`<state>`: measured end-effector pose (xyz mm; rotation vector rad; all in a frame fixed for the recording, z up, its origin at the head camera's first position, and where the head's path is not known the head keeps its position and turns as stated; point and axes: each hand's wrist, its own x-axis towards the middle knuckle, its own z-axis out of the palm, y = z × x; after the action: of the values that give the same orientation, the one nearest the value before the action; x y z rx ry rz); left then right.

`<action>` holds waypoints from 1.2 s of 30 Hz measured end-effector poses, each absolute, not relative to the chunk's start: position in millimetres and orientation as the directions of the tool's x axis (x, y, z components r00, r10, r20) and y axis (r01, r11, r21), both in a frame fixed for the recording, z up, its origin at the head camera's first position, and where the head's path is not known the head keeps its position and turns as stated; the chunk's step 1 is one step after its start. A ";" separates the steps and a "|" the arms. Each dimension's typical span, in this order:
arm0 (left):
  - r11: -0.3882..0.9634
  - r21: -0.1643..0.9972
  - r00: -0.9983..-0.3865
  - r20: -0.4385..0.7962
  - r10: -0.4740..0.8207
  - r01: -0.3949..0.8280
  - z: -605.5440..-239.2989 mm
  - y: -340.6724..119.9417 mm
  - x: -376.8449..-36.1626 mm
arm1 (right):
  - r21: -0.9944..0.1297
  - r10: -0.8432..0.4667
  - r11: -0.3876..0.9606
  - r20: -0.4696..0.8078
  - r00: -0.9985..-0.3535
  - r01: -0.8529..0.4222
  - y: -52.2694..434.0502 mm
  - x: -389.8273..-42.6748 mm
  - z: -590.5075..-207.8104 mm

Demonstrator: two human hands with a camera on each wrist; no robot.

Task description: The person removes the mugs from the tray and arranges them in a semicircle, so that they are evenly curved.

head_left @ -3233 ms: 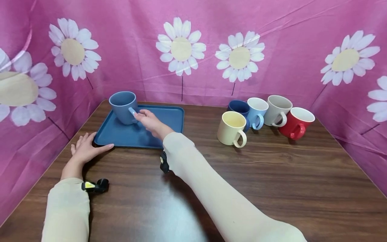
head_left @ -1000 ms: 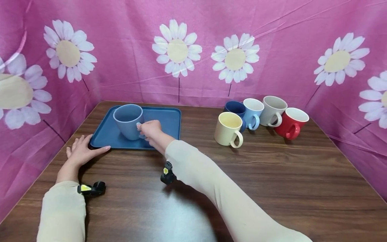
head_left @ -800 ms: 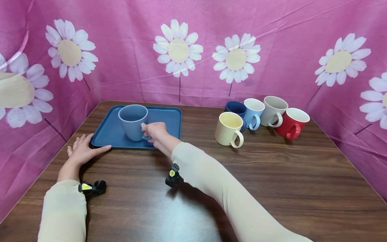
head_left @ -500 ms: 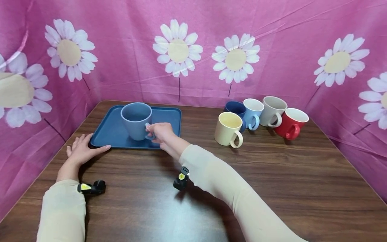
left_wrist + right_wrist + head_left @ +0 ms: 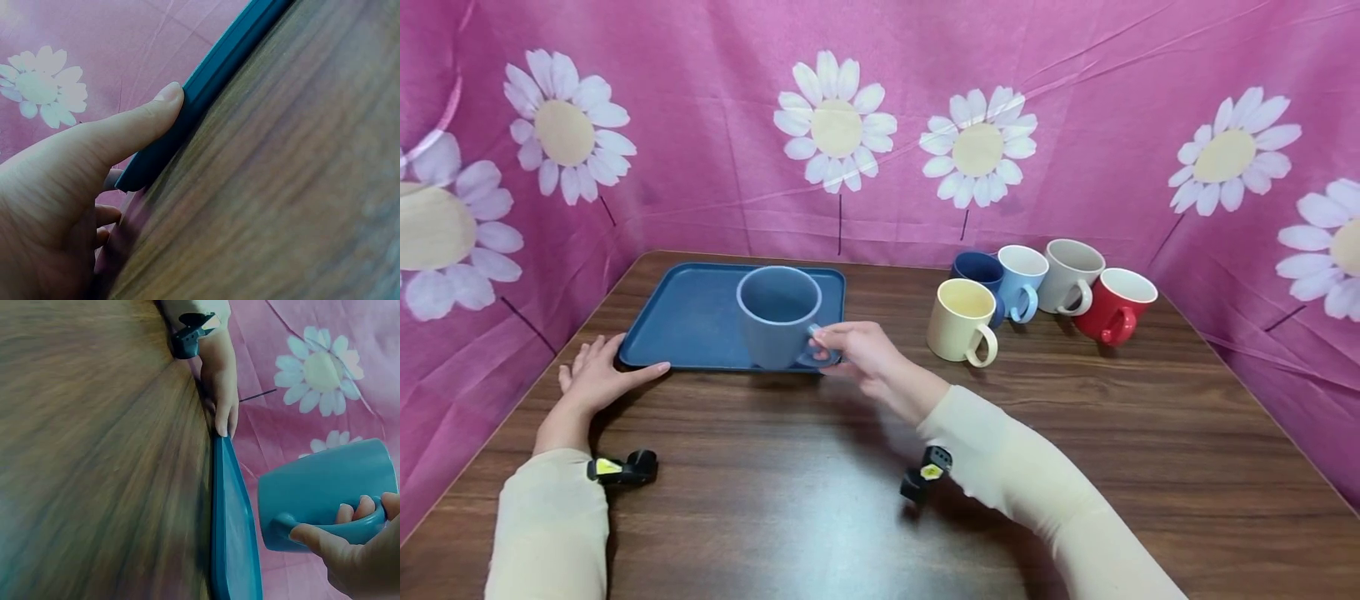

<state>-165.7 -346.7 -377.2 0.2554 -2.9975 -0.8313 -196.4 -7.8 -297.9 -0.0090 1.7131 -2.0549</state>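
Observation:
A blue-grey mug (image 5: 778,321) hangs above the front edge of the blue tray (image 5: 688,321). My right hand (image 5: 872,354) grips it by the handle, thumb against the handle and fingers passed through the loop. In the right wrist view a gap shows between the mug (image 5: 325,487) and the tray (image 5: 219,550). At the tray's near left corner, my left hand (image 5: 597,377) is spread with nearly straight fingers. Its thumb (image 5: 147,122) touches the tray's front wall, while the other fingers lie along the left side, partly hidden.
Right of the tray stand a yellow mug (image 5: 958,325), a navy mug (image 5: 977,267), a light blue mug (image 5: 1018,283), a grey mug (image 5: 1067,279) and a red mug (image 5: 1108,312) on the wooden table (image 5: 1112,442). A pink flowered cloth (image 5: 722,133) hangs behind.
The blue-grey mug stood at the tray's left; my right hand has taken its handle, lifted it, and carried it rightward and toward me. My left hand stays at the tray corner.

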 end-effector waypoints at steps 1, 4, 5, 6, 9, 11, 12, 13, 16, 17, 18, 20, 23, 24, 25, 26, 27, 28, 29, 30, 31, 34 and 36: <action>0.844 0.514 -0.987 -0.025 -0.161 -0.151 -377.1 -346.4 -165.7 | -0.934 -0.352 -0.122 -0.276 -0.894 0.336 -1.3 -194.6 -298.6; 0.844 0.515 -0.987 -0.025 -0.159 -0.149 -377.1 -346.0 -166.0 | -0.936 -0.370 -0.129 -0.260 -0.892 0.327 18.6 -189.7 -299.8; 0.844 0.516 -0.987 -0.025 -0.159 -0.149 -377.2 -345.9 -166.1 | -0.937 -0.380 -0.132 -0.255 -0.889 0.325 25.3 -188.4 -299.9; 0.843 0.517 -0.987 -0.023 -0.159 -0.148 -377.2 -345.7 -166.2 | -0.937 -0.387 -0.136 -0.249 -0.888 0.322 32.0 -187.1 -300.1; 0.844 0.517 -0.987 -0.023 -0.156 -0.146 -377.4 -345.1 -166.5 | -0.944 -0.414 -0.128 -0.227 -0.882 0.303 52.2 -183.7 -300.4; 0.844 0.516 -0.988 -0.024 -0.155 -0.146 -377.7 -345.0 -166.5 | -0.949 -0.426 -0.118 -0.219 -0.878 0.294 65.3 -181.2 -300.7; 0.845 0.515 -0.988 -0.024 -0.156 -0.146 -377.8 -345.1 -166.5 | -0.951 -0.428 -0.107 -0.218 -0.877 0.289 71.5 -180.0 -300.9; 0.844 0.516 -0.987 -0.026 -0.156 -0.147 -377.9 -345.2 -166.4 | -0.955 -0.428 -0.093 -0.217 -0.877 0.282 77.4 -178.8 -301.2; 0.844 0.515 -0.987 -0.027 -0.156 -0.147 -378.4 -346.2 -165.9 | -0.958 -0.426 -0.072 -0.223 -0.877 0.278 93.1 -175.2 -302.1; 0.845 0.515 -0.987 -0.028 -0.156 -0.148 -378.7 -346.5 -165.7 | -0.958 -0.426 -0.068 -0.223 -0.877 0.277 97.8 -174.2 -302.5; 0.845 0.514 -0.987 -0.028 -0.156 -0.148 -378.9 -346.9 -165.6 | -0.958 -0.427 -0.066 -0.224 -0.876 0.277 102.5 -173.3 -302.7; 0.847 0.512 -0.988 -0.027 -0.154 -0.146 -379.5 -347.3 -165.3 | -0.956 -0.434 -0.070 -0.226 -0.872 0.283 111.3 -171.6 -302.7; 0.847 0.512 -0.988 -0.024 -0.153 -0.143 -379.7 -347.2 -165.1 | -0.955 -0.436 -0.079 -0.225 -0.871 0.286 124.7 -169.7 -302.9; 0.846 0.514 -0.988 -0.023 -0.152 -0.142 -379.7 -347.0 -165.0 | -0.955 -0.435 -0.077 -0.227 -0.871 0.287 129.4 -169.3 -303.0; 0.846 0.514 -0.988 -0.022 -0.150 -0.140 -379.8 -346.9 -165.0 | -0.954 -0.432 -0.075 -0.230 -0.872 0.289 134.0 -168.9 -303.0; 0.847 0.513 -0.989 -0.021 -0.149 -0.139 -380.1 -347.2 -165.2 | -0.955 -0.429 -0.074 -0.231 -0.873 0.289 138.5 -168.7 -303.2; 0.847 0.513 -0.989 -0.021 -0.149 -0.139 -380.3 -347.5 -165.3 | -0.955 -0.431 -0.072 -0.232 -0.872 0.289 143.2 -168.5 -303.2; 0.848 0.512 -0.989 -0.021 -0.149 -0.138 -380.4 -347.8 -165.5 | -0.954 -0.434 -0.070 -0.233 -0.871 0.290 147.6 -168.4 -303.4; 0.849 0.511 -0.989 -0.021 -0.148 -0.138 -380.7 -348.1 -165.8 | -0.954 -0.436 -0.067 -0.236 -0.868 0.293 151.9 -168.2 -303.4; 0.850 0.509 -0.989 -0.020 -0.148 -0.137 -381.0 -348.4 -166.1 | -0.954 -0.436 -0.063 -0.239 -0.868 0.294 155.7 -167.9 -303.8; 0.850 0.508 -0.989 -0.019 -0.148 -0.137 -381.2 -348.8 -166.5 | -0.953 -0.435 -0.061 -0.242 -0.867 0.296 159.2 -167.7 -304.1; 0.851 0.508 -0.989 -0.017 -0.149 -0.137 -381.1 -348.7 -167.4 | -0.950 -0.433 -0.058 -0.252 -0.865 0.305 168.0 -166.6 -305.6; 0.851 0.507 -0.989 -0.018 -0.149 -0.138 -380.9 -348.4 -167.7 | -0.950 -0.427 -0.054 -0.256 -0.867 0.307 173.0 -166.3 -307.2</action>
<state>-167.7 -348.4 -380.9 0.2327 -3.0005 -0.8198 -166.3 173.0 -307.2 -0.1280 1.7378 -1.9692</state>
